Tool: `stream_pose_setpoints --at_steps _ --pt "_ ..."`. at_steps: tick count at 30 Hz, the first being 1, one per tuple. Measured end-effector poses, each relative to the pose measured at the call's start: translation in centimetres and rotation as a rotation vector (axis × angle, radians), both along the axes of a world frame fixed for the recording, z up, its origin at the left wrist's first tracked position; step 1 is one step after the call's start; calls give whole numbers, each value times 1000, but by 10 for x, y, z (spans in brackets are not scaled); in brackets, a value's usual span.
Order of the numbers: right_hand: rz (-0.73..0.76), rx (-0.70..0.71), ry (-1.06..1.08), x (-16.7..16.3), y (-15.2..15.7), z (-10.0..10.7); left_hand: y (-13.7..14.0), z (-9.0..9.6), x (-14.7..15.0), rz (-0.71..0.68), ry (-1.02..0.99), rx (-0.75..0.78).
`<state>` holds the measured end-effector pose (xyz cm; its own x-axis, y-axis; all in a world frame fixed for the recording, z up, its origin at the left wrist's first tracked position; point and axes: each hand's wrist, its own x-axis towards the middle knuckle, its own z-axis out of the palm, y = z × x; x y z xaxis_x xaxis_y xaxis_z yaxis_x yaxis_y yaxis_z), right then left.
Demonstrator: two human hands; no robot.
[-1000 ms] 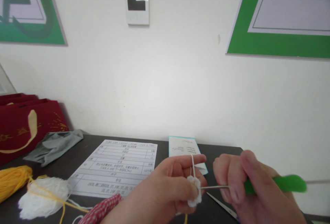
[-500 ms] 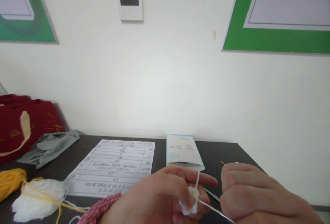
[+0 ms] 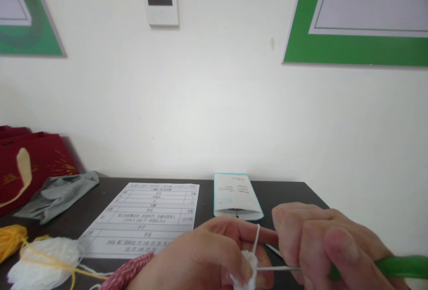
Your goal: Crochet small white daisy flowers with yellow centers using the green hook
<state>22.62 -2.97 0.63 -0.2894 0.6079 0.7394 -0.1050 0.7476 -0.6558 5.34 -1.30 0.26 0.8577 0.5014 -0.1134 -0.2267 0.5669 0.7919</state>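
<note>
Low in the view, my left hand [image 3: 203, 254] pinches a small white crochet piece [image 3: 246, 273] between thumb and fingers. A strand of white yarn [image 3: 257, 238] runs up from the piece to its outstretched index finger. My right hand [image 3: 317, 241] is closed round a crochet hook with a green handle [image 3: 404, 266]. The hook's thin shaft [image 3: 279, 268] reaches left to the white piece; its tip is hidden there. The left index fingertip lies right beside the right hand's knuckles.
On the dark table lie a printed sheet [image 3: 147, 218], a white pouch [image 3: 236, 194], a white yarn ball [image 3: 47, 261], yellow yarn [image 3: 11, 240] and grey cloth [image 3: 63, 194]. Red gift bags [image 3: 43, 161] stand at the left. A wall [image 3: 207, 103] rises behind the table.
My right hand has turned and moved a little left, so the hook's green handle now shows. The shaft has gone from slanting to nearly level. The view has shifted slightly right.
</note>
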Motion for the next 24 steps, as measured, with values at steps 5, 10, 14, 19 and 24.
stream_pose_setpoints --at_steps 5,10,14,19,24 --pt "11 -211 88 -4 0 0 -2 -1 -1 9 -9 -14" --pt "16 -426 172 -4 -2 -5 -1 -1 0 23 -38 27" --pt "23 -574 231 -5 -3 -6 -3 1 -1 49 -46 42" --pt "29 -657 248 -6 -2 -5 -3 0 -3 55 -33 88" --pt "-33 -490 184 -4 -7 -3 -6 2 -7 208 135 165"
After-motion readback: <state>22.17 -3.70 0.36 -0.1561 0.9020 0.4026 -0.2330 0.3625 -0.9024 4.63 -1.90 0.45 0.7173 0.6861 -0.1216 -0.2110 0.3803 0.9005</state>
